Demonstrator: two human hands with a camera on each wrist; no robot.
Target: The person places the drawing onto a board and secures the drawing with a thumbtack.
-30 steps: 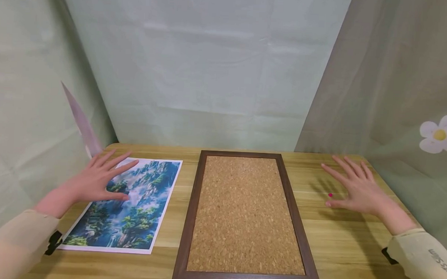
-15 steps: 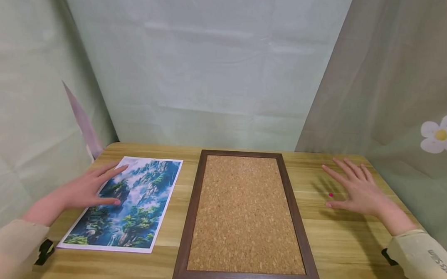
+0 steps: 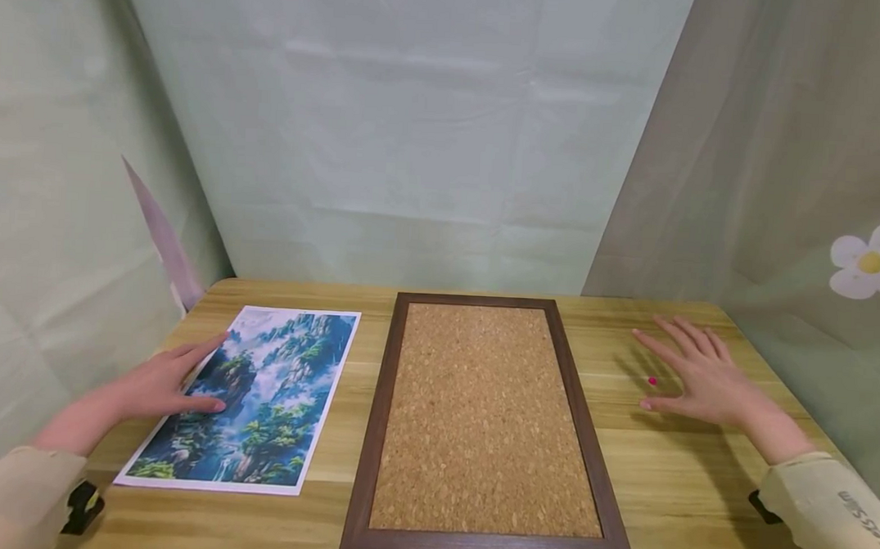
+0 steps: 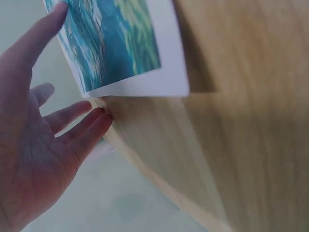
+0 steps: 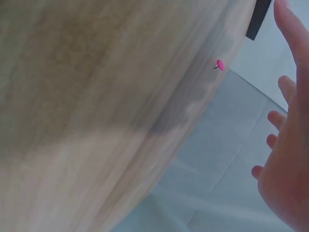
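The left hand (image 3: 157, 383) lay flat with its fingers (image 3: 199, 351) straight and spread, the tips resting on the left edge of the landscape print (image 3: 258, 398), gripping nothing. The print sat flat on the left part of the wooden surface (image 3: 696, 490), just beside the cork board (image 3: 487, 420), which filled the middle in its dark frame. In the left wrist view the thumb reached over the print's corner (image 4: 130, 48) while the other fingers hung off the rim of the surface, so the hold looked light.

The right hand (image 3: 704, 376) hovered low at the right, fingers loose and open, holding nothing. The pink pushpin (image 3: 652, 382) lay on the surface just left of the palm, near the thumb; whether the thumb touched it could not be told, as the pin was tiny in both views (image 5: 219, 65).

To lift the sheet cleanly, it would have served to slide it a little past the near edge and pinch it from below rather than scrape at it flat. The pin would have been best taken by its head between thumb and forefinger, point away from the skin.
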